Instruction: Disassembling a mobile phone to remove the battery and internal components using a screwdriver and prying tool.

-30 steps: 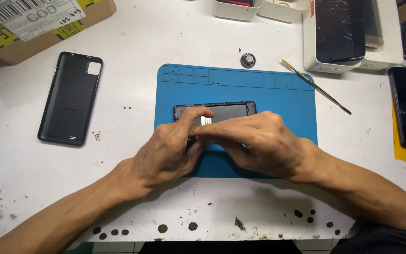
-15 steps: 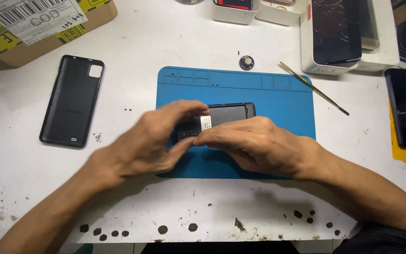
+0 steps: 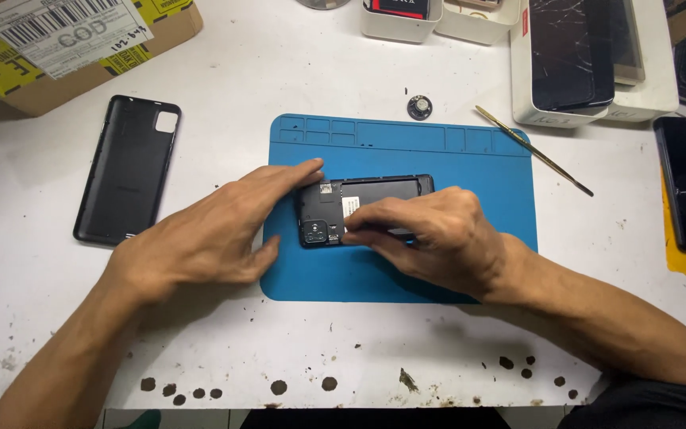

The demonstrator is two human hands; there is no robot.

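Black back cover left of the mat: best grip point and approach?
Pinch the back cover across its long edges near mid-length, coming from above. It lies flat, clear of the mat and both hands, so both sides look free.

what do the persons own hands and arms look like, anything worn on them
Both are bare. The left hand and right hand carry no gloves, and no rings or watch show on the fingers or wrists. Both forearms are uncovered, with no sleeve, up to the picture's edge. Only a bit of dark clothing shows at the lower right corner, by the right arm.
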